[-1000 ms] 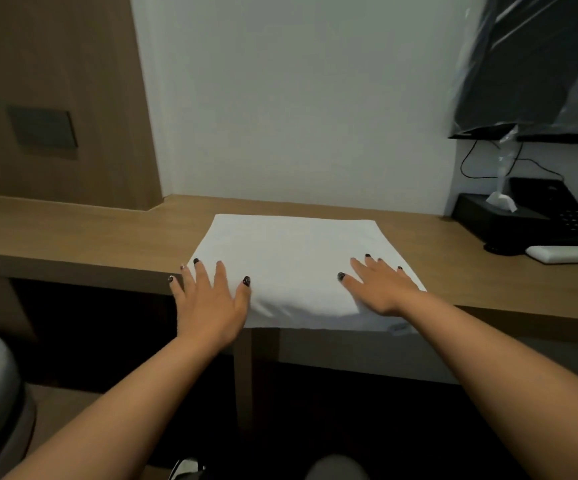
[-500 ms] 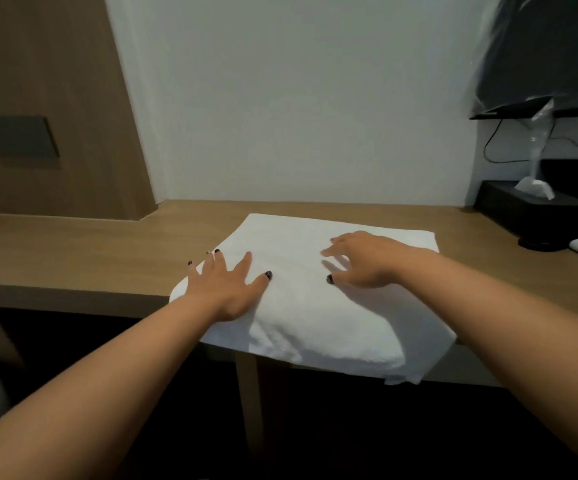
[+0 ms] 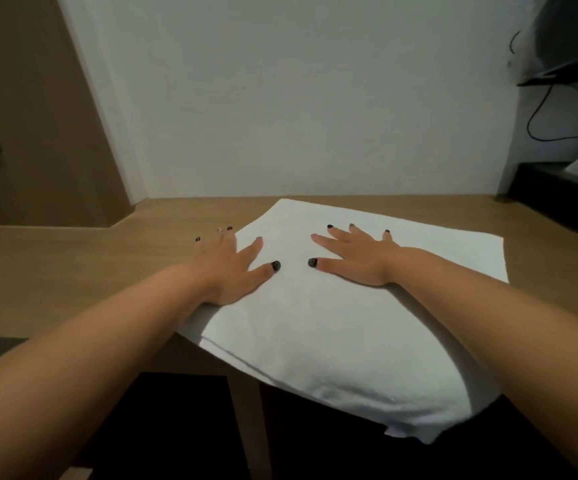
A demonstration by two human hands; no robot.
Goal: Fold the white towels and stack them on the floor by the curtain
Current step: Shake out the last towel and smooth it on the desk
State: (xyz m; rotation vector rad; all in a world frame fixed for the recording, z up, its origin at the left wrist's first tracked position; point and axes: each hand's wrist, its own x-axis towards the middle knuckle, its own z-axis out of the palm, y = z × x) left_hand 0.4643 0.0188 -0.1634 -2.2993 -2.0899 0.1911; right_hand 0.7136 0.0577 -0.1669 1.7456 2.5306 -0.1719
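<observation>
On the long wooden desk (image 3: 73, 271) against the pale wall I see the folded white terry towel (image 3: 315, 334), soft, light, overhanging its front edge. My left hand (image 3: 232, 268) and right hand (image 3: 356, 258) press it flat, fingers spread; I'd lift by the folded edge.

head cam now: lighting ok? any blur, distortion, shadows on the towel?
Head view: dim, flat light, no glare; white towel reads grey. Soft shadows beside the left hand and right hand. Wide-angle bending slants the wood panel. Right-edge monitor is smeared; under the desk is black.
</observation>
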